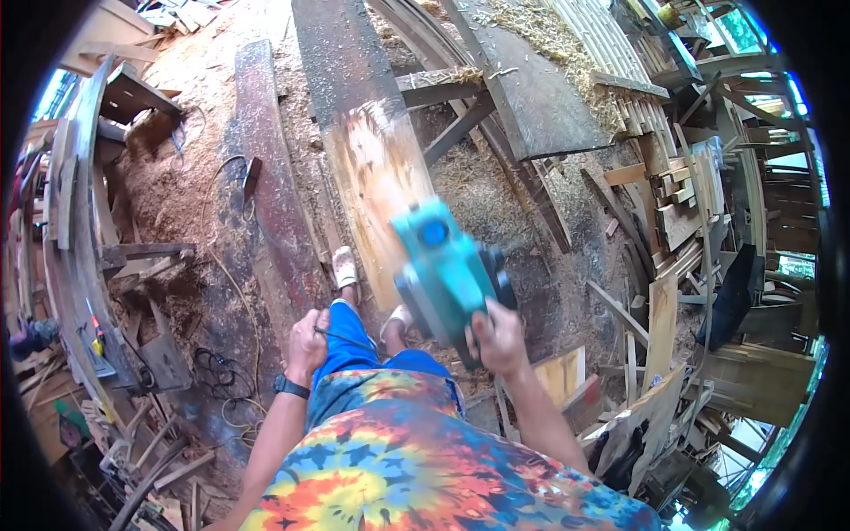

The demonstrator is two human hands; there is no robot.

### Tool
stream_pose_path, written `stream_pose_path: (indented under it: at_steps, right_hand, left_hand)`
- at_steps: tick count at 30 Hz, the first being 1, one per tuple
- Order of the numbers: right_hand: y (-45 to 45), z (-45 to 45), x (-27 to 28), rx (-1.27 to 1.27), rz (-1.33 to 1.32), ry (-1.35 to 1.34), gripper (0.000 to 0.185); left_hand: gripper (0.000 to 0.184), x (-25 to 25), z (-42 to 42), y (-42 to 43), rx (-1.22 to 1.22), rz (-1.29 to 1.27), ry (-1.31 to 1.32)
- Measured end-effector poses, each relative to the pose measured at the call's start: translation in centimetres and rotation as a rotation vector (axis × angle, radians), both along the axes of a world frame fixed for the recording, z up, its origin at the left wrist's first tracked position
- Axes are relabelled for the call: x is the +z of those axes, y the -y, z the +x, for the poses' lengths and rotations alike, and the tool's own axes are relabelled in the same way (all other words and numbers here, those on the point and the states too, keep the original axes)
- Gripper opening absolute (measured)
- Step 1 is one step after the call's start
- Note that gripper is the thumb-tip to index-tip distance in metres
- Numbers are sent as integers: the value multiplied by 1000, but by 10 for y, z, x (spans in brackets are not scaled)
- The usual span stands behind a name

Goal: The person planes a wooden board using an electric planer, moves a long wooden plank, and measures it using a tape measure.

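Note:
My right hand (499,338) is wrapped round the rear handle of a teal electric planer (452,270), which is smeared by motion. The planer is over the near part of a long plank (381,164). Pale, freshly bared wood shows on the plank's near stretch, while its far stretch is dark and rough. Beside my left thigh, my left hand (308,341) is closed on a thin dark power cord (347,338). Whether the planer's base touches the wood is hidden by its body.
Shavings cover the ground. A reddish board (266,168) lies left of the plank, near a yellow extension cord (232,274) and a coiled black cable (217,367). At upper right is a wide dark board (540,97) with shavings. Scrap wood (677,203) is piled on the right.

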State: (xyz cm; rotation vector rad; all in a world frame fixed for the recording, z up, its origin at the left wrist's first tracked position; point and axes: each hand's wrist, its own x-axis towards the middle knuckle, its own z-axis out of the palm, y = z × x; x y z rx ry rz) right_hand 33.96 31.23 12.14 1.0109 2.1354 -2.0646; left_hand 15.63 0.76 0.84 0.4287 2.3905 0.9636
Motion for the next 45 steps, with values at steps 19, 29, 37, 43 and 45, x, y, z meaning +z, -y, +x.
stream_pose_path:
  at_steps: [19, 29, 37, 43, 45]
  right_hand:
    - [-16, -92, -4, -22, 77, -155, 56]
    - [-15, -60, -8, -195, 65, -254, 73]
    - [8, 80, 12, -428, -101, -200, 68]
    - [25, 109, -21, -706, -142, -142, 57]
    - [32, 113, -27, -771, -167, -117, 56]
  left_hand:
    - [42, 0, -31, -20, -54, -90, -21]
    - [44, -2, -18, -7, -237, -276, -70]
    - [42, -8, 18, -22, -498, -412, -5]
    - [45, -23, 17, -27, -626, -484, 19]
    - [45, -30, 3, -20, -630, -471, 29]
